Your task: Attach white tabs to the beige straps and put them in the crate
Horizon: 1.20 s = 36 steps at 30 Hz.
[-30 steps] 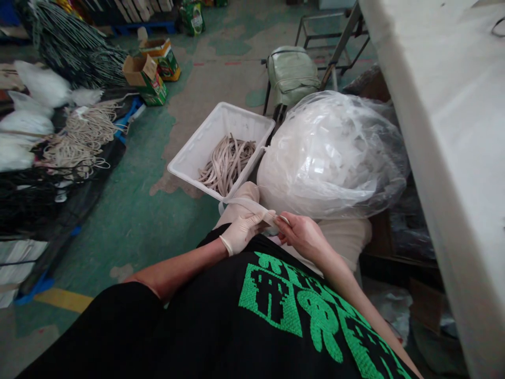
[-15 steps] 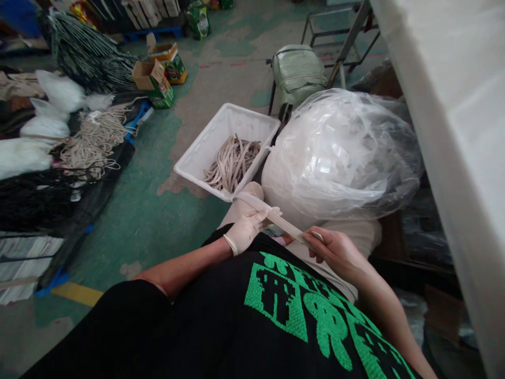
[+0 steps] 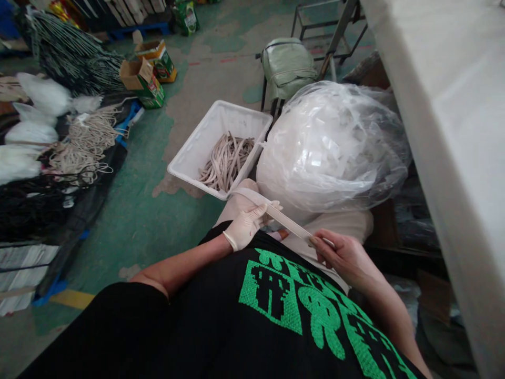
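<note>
A pale flat strap stretches between my two hands above my lap. My left hand, in a thin whitish glove, pinches the strap near its middle, and the far part runs up over my knee towards the white tub. My right hand, ungloved, grips the strap's lower right end between thumb and fingers. Just beyond my knee stands the white plastic tub, with a heap of beige straps inside it.
A big clear bag of white material bulges right of the tub. A pale table runs along the right side. Behind are a green wrapped stool and open cartons. Cord bundles lie at the left.
The view has shifted slightly, so the surroundings sit further left. My right hand has moved a little away from my left hand along the strap; both still hold it.
</note>
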Available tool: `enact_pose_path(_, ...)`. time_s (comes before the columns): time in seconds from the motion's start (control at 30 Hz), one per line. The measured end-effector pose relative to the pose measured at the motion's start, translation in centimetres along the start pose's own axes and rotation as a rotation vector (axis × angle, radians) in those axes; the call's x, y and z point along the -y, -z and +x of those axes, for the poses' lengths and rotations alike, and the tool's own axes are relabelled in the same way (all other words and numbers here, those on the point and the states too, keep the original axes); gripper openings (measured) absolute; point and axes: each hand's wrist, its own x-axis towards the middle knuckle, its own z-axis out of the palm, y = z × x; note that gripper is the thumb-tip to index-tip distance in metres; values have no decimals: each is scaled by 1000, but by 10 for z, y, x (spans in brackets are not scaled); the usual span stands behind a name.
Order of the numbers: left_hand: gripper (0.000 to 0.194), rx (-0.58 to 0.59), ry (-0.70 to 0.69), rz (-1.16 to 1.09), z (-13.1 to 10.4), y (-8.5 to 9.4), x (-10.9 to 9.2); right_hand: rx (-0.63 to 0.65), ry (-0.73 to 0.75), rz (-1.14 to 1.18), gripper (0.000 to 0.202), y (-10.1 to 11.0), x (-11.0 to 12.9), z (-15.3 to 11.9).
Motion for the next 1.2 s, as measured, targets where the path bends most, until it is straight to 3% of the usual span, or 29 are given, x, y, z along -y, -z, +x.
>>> enact_pose_path(0.1,21,65,174,-10,3,-9,7,-80,48,-58,46,5,3,-9)
enact_pose_path(0.2,26,146,259,19,1,-22,13,-120,115,-82,48,13,5,-16)
enact_pose_path(0.33,36,253,162,32,-5,-32,19,-199,172,-103,48,30,-5,-37)
enact_pose_path(0.47,46,303,134,104,-3,-28,28,-202,216,-134,48,39,-17,-58)
enact_pose_path(0.6,52,302,215,175,4,-23,39,-217,238,-208,49,32,-15,-60)
enact_pose_path(0.73,54,351,234,199,5,-29,47,-282,239,-302,52,9,3,-37)
enact_pose_path(0.83,53,357,210,217,3,-33,46,-343,249,-230,46,-5,11,-18)
enact_pose_path(0.93,49,353,174,209,0,-32,39,-444,220,24,35,-4,1,-11)
enact_pose_path(1.0,45,335,177,190,0,-30,35,-577,217,184,29,1,-12,-13)
enact_pose_path(1.07,42,310,191,185,0,-28,34,-667,273,240,19,5,-25,-20)
enact_pose_path(1.2,37,304,210,188,0,-28,35,-601,518,131,34,1,-35,-32)
